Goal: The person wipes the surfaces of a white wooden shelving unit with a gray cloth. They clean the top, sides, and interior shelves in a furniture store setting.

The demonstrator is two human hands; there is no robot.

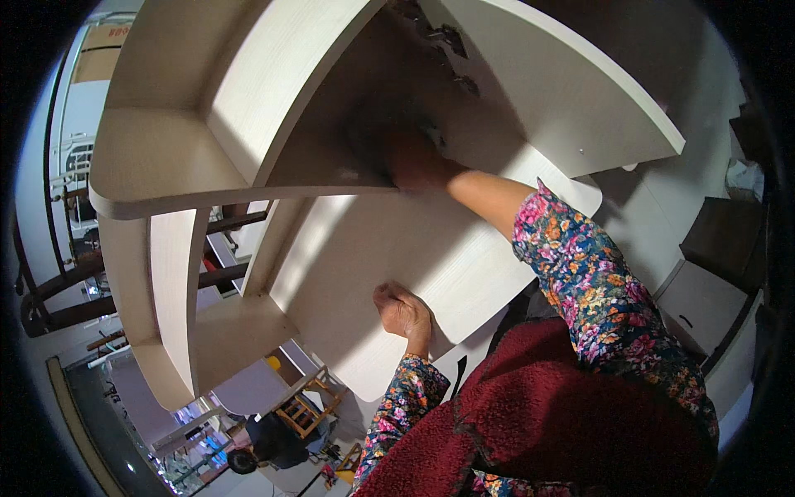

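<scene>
A pale wood-grain desk with shelves stands before me, its desktop [459, 279] beneath both hands. My left hand [400, 310] rests over the desktop with its fingers curled in; I see nothing in it. My right arm reaches forward into the shaded space below a pale shelf board [180, 155]. There my right hand [397, 143] is dark and blurred, and whether it holds a cloth or anything else cannot be told. A tall side panel [577, 93] rises to the right of that space.
Beyond the desk at lower left a person [273, 441] in dark clothing is near a wooden chair [307, 404]. Dark bed or rack rails [74, 310] stand at the left. On the right, a dark box [723, 236] and a grey cabinet [702, 304] are on the floor side.
</scene>
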